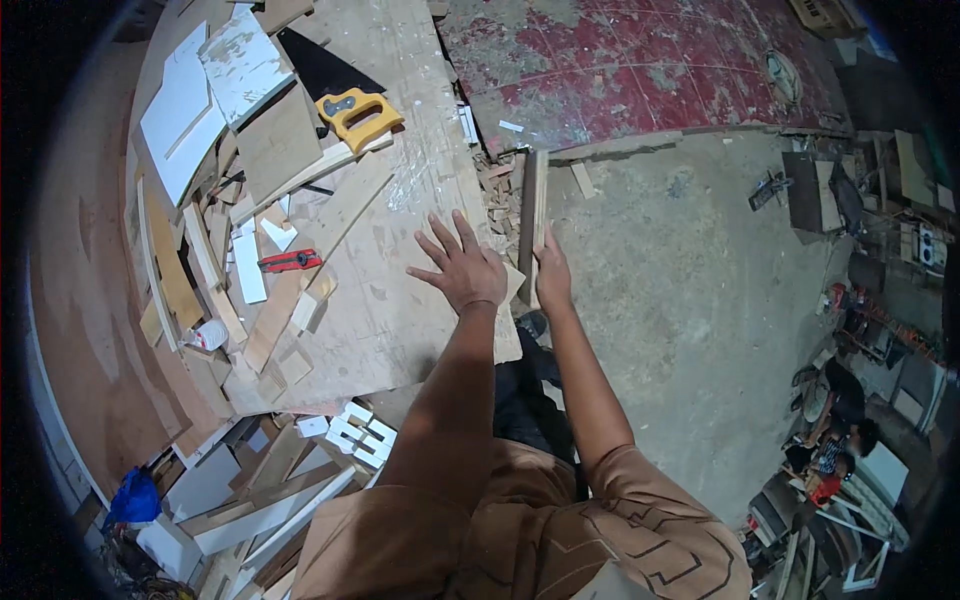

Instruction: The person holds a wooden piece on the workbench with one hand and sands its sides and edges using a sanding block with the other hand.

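Observation:
My left hand (469,271) lies palm down with its fingers spread, near the right edge of a worn wooden worktable (390,300). A thin pale piece of wood (510,337) shows below the wrist at that edge. My right hand (553,274) grips a long wooden piece (534,217), dark on its left face and pale along its side, just beyond the table's edge. The palm and part of the grip are hidden. Left of my left hand lie a red utility knife (291,260) and a handsaw (360,116) with a yellow handle and black blade.
White panels (180,120), wood strips and offcuts cover the table's left side. A scrap heap (504,202) lies beside the table on the concrete floor (660,262). More boards (262,517) are piled at lower left. People (832,435) are at the far right.

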Tool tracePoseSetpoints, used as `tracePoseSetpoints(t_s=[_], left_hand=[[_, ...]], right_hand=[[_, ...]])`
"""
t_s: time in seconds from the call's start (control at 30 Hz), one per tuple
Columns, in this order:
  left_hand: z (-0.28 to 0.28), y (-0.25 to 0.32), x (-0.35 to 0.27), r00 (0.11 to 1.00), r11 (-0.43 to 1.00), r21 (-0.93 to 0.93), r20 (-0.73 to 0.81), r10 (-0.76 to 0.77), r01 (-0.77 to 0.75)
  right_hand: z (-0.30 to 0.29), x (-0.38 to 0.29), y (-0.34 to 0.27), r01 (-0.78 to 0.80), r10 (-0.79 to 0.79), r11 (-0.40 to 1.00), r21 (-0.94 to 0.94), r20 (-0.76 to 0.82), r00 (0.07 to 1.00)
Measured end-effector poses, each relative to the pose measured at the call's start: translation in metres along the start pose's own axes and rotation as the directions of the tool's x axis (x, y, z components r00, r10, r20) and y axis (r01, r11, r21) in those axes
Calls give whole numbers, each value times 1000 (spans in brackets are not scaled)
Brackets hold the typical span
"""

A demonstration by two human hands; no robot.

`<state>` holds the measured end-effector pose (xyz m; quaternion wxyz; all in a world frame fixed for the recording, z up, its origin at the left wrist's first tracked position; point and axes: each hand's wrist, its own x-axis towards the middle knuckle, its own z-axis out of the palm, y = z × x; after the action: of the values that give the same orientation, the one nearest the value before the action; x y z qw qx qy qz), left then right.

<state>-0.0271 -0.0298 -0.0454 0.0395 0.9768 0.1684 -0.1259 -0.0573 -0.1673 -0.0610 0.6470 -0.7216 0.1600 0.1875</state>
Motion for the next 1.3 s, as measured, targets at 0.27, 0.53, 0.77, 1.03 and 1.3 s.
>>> tracePoseSetpoints(t_s=[0.27,0.53,0.77,1.03,1.3], left_hand=[[-5,-10,-1,1000,1000,15,4,-17,17],[-1,1,-1,1000,1000,-5,-10,6,-6],[0,-1,-1,999,999,-39,-53,9,-11],[3,3,-1,999,1000,-18,-38,14,-14],[3,-3,0,999,1000,-1,-39,-8,8]], right_hand=[[-32,-32,6,-340,288,902,267,214,933],[12,26,-12,326,-320,945,28,-132,938],[-44,-36,73,-81,46,991,110,287,957],[17,36,18,330,-309,938,106,-176,935],[-33,-39,62,-137,104,986,94,295,950]])
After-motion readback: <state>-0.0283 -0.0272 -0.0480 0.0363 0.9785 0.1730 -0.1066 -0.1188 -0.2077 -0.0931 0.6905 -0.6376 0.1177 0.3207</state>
